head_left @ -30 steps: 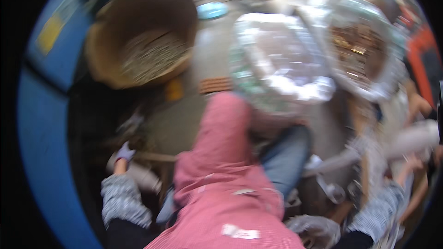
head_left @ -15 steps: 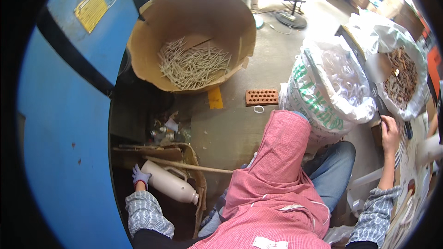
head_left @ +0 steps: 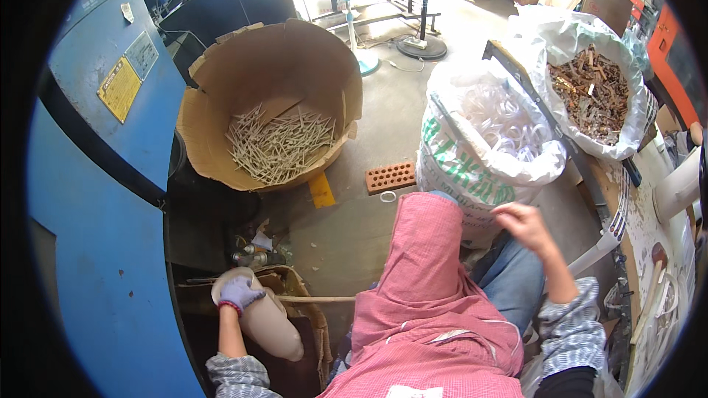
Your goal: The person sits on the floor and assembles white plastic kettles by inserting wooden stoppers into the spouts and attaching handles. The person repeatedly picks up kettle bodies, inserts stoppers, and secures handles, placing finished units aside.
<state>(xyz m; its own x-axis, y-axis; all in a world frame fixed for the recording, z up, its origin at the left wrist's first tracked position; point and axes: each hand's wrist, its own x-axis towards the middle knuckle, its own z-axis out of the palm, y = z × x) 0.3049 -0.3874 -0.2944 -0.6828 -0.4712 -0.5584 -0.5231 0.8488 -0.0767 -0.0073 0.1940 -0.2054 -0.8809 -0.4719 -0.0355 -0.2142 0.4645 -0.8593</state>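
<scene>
My left hand (head_left: 240,294), in a pale lavender glove, grips the wide rim of a beige plastic jug-like shell (head_left: 274,330). The shell lies slanted over an open cardboard box (head_left: 321,324), its narrow end toward me. A handle showed on it earlier; now it is out of sight. My bare right hand (head_left: 525,227) hangs over my jeans-clad knee, close to the big white sack (head_left: 461,169) of clear plastic rings. Its fingers are curled together, and whatever they may hold is too small to make out. A thin wooden stick (head_left: 317,299) crosses the box's edge toward my lap.
A large round cardboard bin (head_left: 273,66) holds many thin beige sticks. Past the sack stands another white bag (head_left: 538,37) of brown scraps. A red perforated brick (head_left: 391,176) and a white ring (head_left: 388,197) lie on the floor. A blue machine (head_left: 96,250) borders the left; a worktable (head_left: 627,210) the right.
My left hand has come over the shell's wide end and grips it, turning that end up. My right hand has left the worktable's edge and moved left over my knee. The view has shifted.
</scene>
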